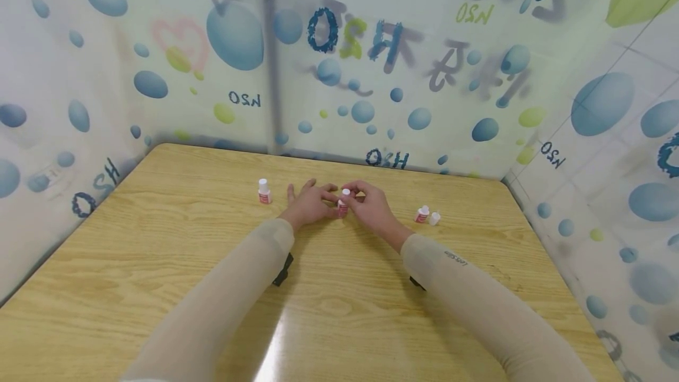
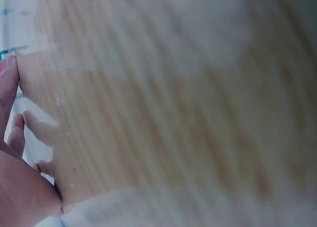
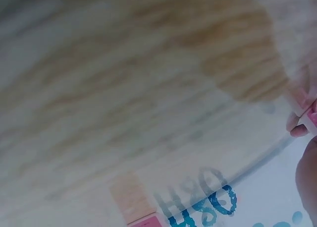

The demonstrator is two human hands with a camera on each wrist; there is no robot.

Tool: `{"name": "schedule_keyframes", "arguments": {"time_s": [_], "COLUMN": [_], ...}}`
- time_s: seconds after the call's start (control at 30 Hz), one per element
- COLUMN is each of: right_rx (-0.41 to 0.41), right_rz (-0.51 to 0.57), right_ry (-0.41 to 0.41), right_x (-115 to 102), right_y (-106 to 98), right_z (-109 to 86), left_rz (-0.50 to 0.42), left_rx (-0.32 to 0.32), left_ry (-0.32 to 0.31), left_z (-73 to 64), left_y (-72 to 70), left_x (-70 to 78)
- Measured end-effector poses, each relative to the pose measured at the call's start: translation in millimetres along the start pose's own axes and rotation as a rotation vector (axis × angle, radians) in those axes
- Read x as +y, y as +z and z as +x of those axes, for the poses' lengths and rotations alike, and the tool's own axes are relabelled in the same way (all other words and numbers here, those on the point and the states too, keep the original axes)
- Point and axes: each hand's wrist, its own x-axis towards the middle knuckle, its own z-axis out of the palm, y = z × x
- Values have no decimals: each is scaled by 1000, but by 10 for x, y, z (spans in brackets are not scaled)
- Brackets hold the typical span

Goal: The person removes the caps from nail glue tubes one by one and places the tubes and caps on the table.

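Between the two hands, a small bottle (image 1: 343,206) is standing roughly upright on the far half of the table (image 1: 339,299). The left hand (image 1: 310,204) is pinching its body, while the right hand (image 1: 371,202) is gripping it near its white top (image 1: 346,191). Since both holds are looking light, a slip or an uneven twist could be tipping it over, perhaps spilling whatever it is holding. To the right, a second bottle (image 1: 422,215) and a small white piece (image 1: 435,219) are sitting close together, where a careless sweep of that arm could be scattering them; leftward, a third bottle (image 1: 264,192) is standing apart. Underneath, wood grain is running across the glossy surface, and pale walls (image 1: 297,99) printed with blue drops are enclosing everything.
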Motion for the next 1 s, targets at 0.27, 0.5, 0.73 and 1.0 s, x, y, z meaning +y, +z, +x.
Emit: {"name": "schedule_keyframes", "arguments": {"time_s": [0.27,0.5,0.73,1.0], "right_rx": [-30,-47,-41,-27], "right_rz": [12,15,46,66], "right_ry": [-44,-10,-14,-23], "right_x": [7,-33,-85,-54], "right_y": [-32,-87,-202,-262], "right_z": [-5,-21,-28,-40], "left_rz": [-10,-19,-23,-3], "left_rx": [-14,-12,-6,-1], "left_ry": [-9,-5,-8,0], "left_z": [23,14,7,18], "left_y": [5,-5,-14,14], "left_x": [0,-1,19,-8]}}
